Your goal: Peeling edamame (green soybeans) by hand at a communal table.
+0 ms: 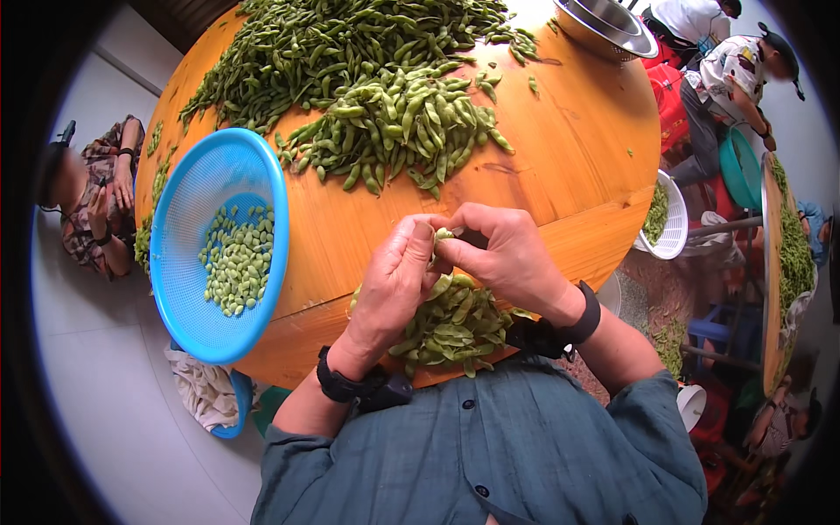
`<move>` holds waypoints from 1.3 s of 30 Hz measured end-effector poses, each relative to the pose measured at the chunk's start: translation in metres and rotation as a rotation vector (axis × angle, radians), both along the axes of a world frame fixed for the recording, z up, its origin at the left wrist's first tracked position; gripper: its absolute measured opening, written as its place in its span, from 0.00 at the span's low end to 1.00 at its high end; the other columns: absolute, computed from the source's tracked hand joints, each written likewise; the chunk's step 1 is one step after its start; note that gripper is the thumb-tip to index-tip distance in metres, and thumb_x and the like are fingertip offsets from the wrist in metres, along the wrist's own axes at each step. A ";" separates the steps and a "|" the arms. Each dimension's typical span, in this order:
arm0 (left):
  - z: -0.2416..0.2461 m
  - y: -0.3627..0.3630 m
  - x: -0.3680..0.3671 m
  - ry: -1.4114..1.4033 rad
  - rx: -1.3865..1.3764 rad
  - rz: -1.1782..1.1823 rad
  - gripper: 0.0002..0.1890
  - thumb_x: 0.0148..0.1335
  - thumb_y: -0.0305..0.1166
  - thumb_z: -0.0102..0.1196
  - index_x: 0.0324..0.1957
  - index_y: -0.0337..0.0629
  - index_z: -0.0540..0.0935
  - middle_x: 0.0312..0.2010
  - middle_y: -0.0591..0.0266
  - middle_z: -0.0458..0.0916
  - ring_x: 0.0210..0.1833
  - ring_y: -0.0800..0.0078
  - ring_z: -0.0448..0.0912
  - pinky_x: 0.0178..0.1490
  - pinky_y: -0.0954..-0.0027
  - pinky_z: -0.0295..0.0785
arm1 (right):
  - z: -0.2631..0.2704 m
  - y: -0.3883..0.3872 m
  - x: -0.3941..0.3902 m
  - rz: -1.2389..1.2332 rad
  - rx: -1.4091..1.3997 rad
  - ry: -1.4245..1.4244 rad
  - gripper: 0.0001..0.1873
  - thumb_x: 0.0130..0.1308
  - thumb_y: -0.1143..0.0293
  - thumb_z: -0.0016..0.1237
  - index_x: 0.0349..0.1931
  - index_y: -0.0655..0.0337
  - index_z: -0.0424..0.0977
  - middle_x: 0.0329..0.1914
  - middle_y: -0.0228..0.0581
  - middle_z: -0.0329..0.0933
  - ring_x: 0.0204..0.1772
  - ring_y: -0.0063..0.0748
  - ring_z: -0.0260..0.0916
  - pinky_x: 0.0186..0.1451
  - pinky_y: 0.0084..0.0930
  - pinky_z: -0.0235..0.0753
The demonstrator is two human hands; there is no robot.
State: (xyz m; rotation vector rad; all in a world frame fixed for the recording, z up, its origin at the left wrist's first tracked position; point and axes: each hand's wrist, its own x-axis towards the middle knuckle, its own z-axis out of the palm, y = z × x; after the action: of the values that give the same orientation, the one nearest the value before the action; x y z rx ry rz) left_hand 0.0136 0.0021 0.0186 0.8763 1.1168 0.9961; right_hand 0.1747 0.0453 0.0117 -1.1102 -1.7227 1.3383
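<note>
Between the fingertips of my left hand [401, 272] and my right hand [502, 252] is a small green soybean pod [443, 234], pinched from both sides and mostly covered by fingers. Directly below my hands, at the table's near edge, lies a heap of flattened, opened-looking pods [456, 328]. A blue plastic colander [279, 190] stands to the left, with shelled green beans [239, 262] gathered in its bottom. Beyond my hands a smaller pile of plump whole pods [400, 128] rests on the wood, in front of a much larger pod heap [328, 49].
The round wooden table [564, 151] carries stacked metal bowls [610, 26] at its far right. A person [105, 197] sits at the left edge. Rightward are a white basket [672, 220], another person [735, 79] and a second table [769, 282] covered with pods. A blue tub [239, 403] holds cloth below the colander.
</note>
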 end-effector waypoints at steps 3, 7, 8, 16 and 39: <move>-0.009 0.002 0.000 0.026 0.019 -0.032 0.15 0.78 0.42 0.40 0.48 0.42 0.76 0.28 0.77 0.70 0.25 0.92 0.62 0.26 0.86 0.57 | 0.007 0.001 0.000 0.036 0.182 -0.206 0.09 0.64 0.73 0.55 0.36 0.72 0.77 0.25 0.41 0.80 0.32 0.19 0.78 0.32 0.23 0.75; -0.008 0.004 -0.001 -0.046 -0.100 -0.016 0.13 0.77 0.39 0.42 0.46 0.40 0.76 0.27 0.74 0.72 0.23 0.89 0.63 0.23 0.84 0.58 | -0.004 0.001 -0.001 0.041 0.221 -0.260 0.07 0.63 0.73 0.54 0.35 0.71 0.77 0.23 0.42 0.78 0.29 0.23 0.76 0.32 0.25 0.74; -0.011 0.005 -0.002 -0.087 -0.116 -0.001 0.13 0.77 0.38 0.43 0.47 0.40 0.76 0.27 0.73 0.72 0.23 0.88 0.66 0.22 0.84 0.60 | -0.004 0.002 -0.001 0.044 0.192 -0.247 0.07 0.63 0.74 0.53 0.35 0.70 0.77 0.23 0.41 0.78 0.28 0.24 0.75 0.32 0.26 0.74; -0.025 0.011 -0.019 -0.223 -0.180 -0.035 0.08 0.72 0.27 0.47 0.47 0.34 0.77 0.31 0.64 0.78 0.28 0.80 0.78 0.25 0.80 0.75 | 0.002 0.007 0.002 -0.032 0.092 -0.205 0.08 0.61 0.71 0.52 0.33 0.69 0.75 0.25 0.54 0.77 0.29 0.47 0.78 0.33 0.35 0.75; -0.028 0.045 -0.022 -0.158 -0.114 0.101 0.11 0.72 0.35 0.52 0.50 0.38 0.77 0.30 0.70 0.75 0.20 0.87 0.68 0.17 0.85 0.60 | -0.008 0.032 0.001 0.110 0.378 -0.405 0.23 0.61 0.67 0.55 0.56 0.68 0.72 0.58 0.55 0.72 0.55 0.55 0.74 0.57 0.40 0.75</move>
State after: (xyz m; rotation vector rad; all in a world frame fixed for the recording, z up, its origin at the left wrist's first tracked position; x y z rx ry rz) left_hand -0.0087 0.0469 -0.0093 0.6435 1.0803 1.0547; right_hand 0.1752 0.0771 0.0037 -1.1270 -2.2448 0.8287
